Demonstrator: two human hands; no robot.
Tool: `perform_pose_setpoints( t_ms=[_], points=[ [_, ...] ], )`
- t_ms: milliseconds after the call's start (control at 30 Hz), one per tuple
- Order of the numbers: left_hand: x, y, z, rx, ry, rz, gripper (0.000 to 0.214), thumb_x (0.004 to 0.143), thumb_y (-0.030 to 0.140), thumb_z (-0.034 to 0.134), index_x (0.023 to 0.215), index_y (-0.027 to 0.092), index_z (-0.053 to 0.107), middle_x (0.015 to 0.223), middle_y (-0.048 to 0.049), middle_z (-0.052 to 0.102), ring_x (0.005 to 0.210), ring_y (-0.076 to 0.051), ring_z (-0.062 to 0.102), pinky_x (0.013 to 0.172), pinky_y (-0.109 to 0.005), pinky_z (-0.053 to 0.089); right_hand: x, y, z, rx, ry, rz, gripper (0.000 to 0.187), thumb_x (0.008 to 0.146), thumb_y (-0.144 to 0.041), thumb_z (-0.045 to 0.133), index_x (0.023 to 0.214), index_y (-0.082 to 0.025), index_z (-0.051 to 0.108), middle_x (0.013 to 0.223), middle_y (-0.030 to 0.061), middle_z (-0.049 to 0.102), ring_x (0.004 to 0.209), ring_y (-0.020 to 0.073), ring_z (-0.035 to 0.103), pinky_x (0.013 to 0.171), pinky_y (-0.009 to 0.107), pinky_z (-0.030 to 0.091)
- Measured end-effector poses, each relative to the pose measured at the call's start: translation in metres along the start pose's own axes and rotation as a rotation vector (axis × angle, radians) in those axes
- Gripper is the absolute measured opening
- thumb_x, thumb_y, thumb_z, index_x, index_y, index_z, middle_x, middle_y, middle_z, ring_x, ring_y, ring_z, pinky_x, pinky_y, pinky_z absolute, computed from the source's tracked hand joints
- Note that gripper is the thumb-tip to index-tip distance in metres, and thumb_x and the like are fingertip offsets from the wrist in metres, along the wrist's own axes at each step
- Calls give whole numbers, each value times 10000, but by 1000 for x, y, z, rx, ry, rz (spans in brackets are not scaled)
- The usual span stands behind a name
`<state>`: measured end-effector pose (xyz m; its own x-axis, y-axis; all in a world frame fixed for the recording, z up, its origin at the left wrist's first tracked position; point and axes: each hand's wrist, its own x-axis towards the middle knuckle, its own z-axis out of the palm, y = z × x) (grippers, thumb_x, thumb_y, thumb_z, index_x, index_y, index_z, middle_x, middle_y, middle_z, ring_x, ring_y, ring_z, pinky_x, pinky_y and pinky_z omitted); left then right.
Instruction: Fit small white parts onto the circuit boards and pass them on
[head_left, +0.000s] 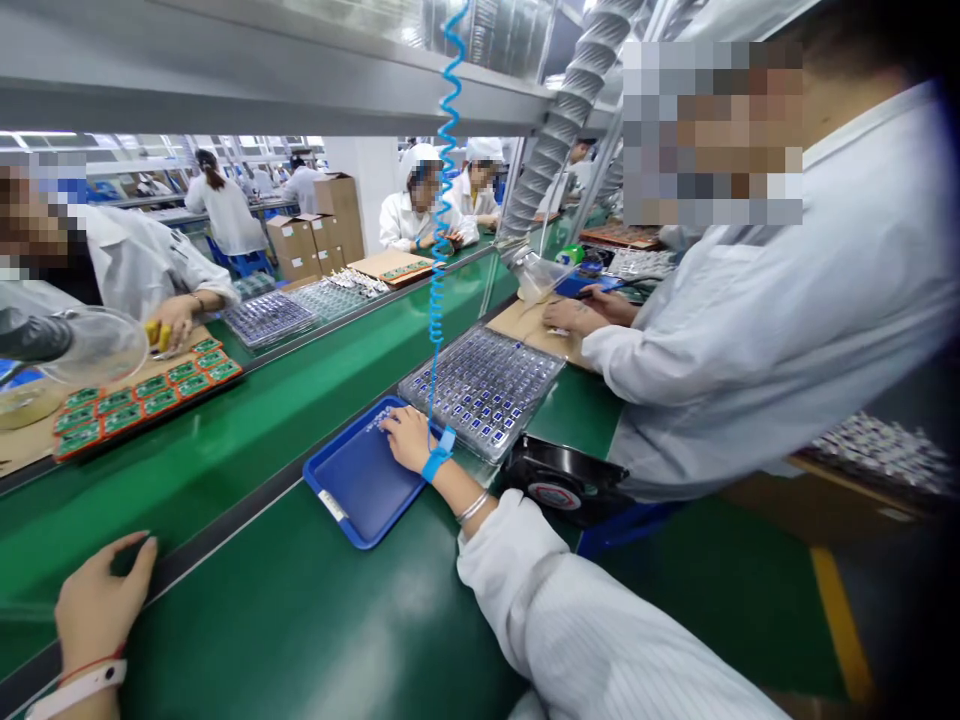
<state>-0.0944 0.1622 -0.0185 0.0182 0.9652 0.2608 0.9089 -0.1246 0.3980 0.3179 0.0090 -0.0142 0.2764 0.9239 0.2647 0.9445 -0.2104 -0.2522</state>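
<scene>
My right hand (411, 440) reaches over a blue tray (360, 490), fingers stretched and a little apart, fingertips beside a few tiny white parts (381, 418) at the tray's far end. A blue wrist strap (438, 456) joined to a coiled blue cord (448, 130) circles that wrist. At lower left, my left hand (103, 605) hangs by the dark edge strip of the green bench. Its thumb and forefinger meet in a pinch; anything between the tips is too small to make out. A white band (82, 690) is on the left wrist.
A clear blister tray (487, 385) of small blue-and-silver parts lies beyond the blue tray. A black fan (562, 480) stands right of my forearm. A co-worker (720, 330) sits close at right. Green circuit boards (150, 395) lie across the belt, before another person.
</scene>
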Motion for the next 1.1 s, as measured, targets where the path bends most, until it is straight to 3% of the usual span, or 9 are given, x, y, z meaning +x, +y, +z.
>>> perform_pose_setpoints(
  t_ms=[100,200,267,467,767,1100],
  points=[
    [-5,11,-7,12,-21,17,361,669,532,460,838,277,652,594,-8,624,659,-309,610,569,-405,476,-1,-3,-6,14,-34,-11,276,834,-179,459,1052,-185,628,1165,93,551,1074,232,432,925,372,334],
    [-10,22,-12,-35,-17,125,386,757,466,450,906,179,661,937,-88,688,909,-279,621,805,-385,476,-1,-1,-6,10,-31,-25,274,827,-180,464,1037,-159,639,1151,117,561,1065,248,443,917,386,346],
    [-10,23,-11,-43,-4,136,369,787,430,443,925,163,656,1001,-99,679,985,-266,598,893,-377,438,2,3,-2,4,-11,-39,274,832,-200,459,1030,-161,645,1135,125,565,1050,264,448,891,401,364],
    [-12,18,-8,-65,5,98,309,810,379,472,922,159,657,993,-88,678,981,-250,582,912,-366,419,3,12,11,13,30,-79,260,817,-236,480,996,-181,660,1105,125,571,1011,275,455,836,414,399],
    [-13,17,-7,-65,-32,102,304,814,380,482,924,162,663,988,-77,678,967,-245,581,898,-365,417,2,11,12,20,19,-63,312,826,-279,474,1067,-186,650,1125,116,563,1034,284,447,848,427,385],
    [-15,16,-6,-79,7,121,274,797,360,494,876,172,676,936,-67,693,913,-244,599,868,-369,438,4,14,17,54,88,-82,274,813,-286,485,954,-151,678,1084,125,585,992,283,463,809,411,398]
  ],
)
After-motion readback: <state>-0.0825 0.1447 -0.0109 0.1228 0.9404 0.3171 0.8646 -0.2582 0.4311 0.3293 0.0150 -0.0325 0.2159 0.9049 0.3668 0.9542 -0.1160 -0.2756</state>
